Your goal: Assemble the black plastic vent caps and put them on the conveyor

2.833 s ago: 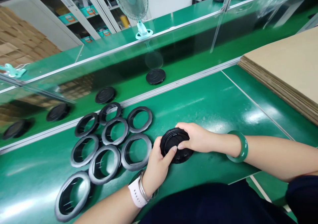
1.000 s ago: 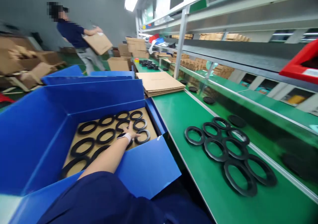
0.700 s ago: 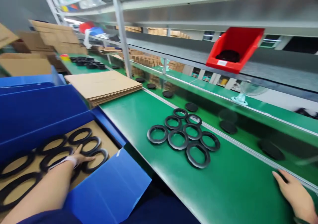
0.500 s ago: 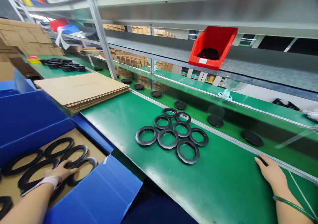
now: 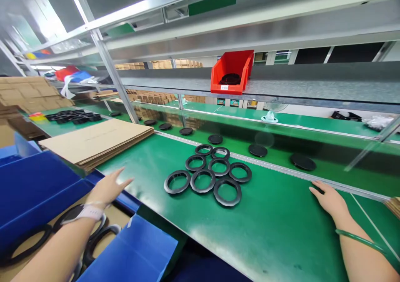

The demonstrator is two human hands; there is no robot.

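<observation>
My left hand (image 5: 108, 188) is raised above the edge of the blue bin (image 5: 40, 178), fingers spread, with nothing in it. Beneath that wrist, several black rings (image 5: 100, 242) lie on a cardboard sheet inside the bin, partly hidden by the forearm. On the green work surface (image 5: 268, 219) sits a cluster of black rings (image 5: 227, 192), edges close together or touching. My right hand (image 5: 328, 196) rests at the right, fingers extended near the metal rail, holding nothing. Along the belt behind the rail run several black discs (image 5: 303, 162).
Flat cardboard sheets (image 5: 100, 140) are stacked at the left of the surface. A red bin (image 5: 231, 73) with black parts stands on the shelf above. More black parts (image 5: 73, 116) lie at the far left. A metal post (image 5: 112, 73) rises behind the cardboard.
My left hand has lifted out of the blue bin and moved up and right, empty, fingers now spread. The view has tilted upward. My right hand stays by the rail.
</observation>
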